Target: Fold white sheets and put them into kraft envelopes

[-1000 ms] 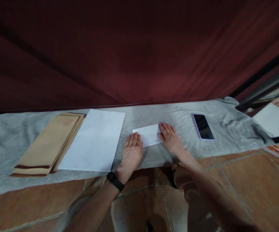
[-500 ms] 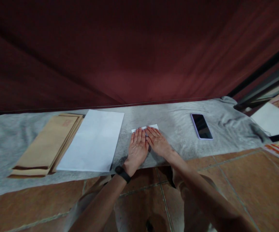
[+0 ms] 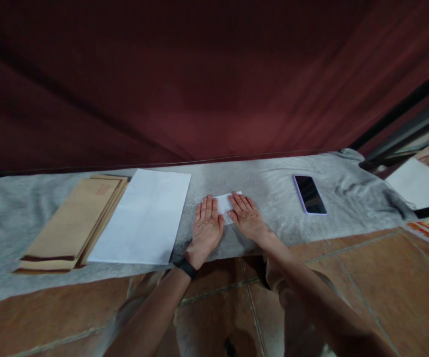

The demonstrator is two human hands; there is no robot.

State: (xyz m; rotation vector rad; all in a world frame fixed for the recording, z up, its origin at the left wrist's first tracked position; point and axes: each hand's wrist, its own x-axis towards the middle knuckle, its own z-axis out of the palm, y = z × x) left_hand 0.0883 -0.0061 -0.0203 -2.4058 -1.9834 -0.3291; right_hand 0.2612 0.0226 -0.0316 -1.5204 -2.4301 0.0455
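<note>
A small folded piece of white paper point(image 3: 224, 205) lies on the grey cloth in front of me, its middle showing between my hands. My left hand point(image 3: 207, 225) rests flat over the paper's left end, fingers stretched away from me. Over the right end my right hand point(image 3: 247, 217) also lies flat, its fingers straight. Both palms face down, and the ends of the paper are hidden beneath them. A dark band point(image 3: 185, 267) circles my left wrist.
Left of my hands lie large white paper sheets point(image 3: 143, 218), partly over a stack of brown envelopes point(image 3: 71, 215). A phone point(image 3: 310, 195) in a purple case is to the right. The grey cloth point(image 3: 270, 178) ends at a dark red curtain point(image 3: 214, 124) behind.
My hands have slid apart, the left one to the left and the right one slightly right. More of the white paper now shows between them.
</note>
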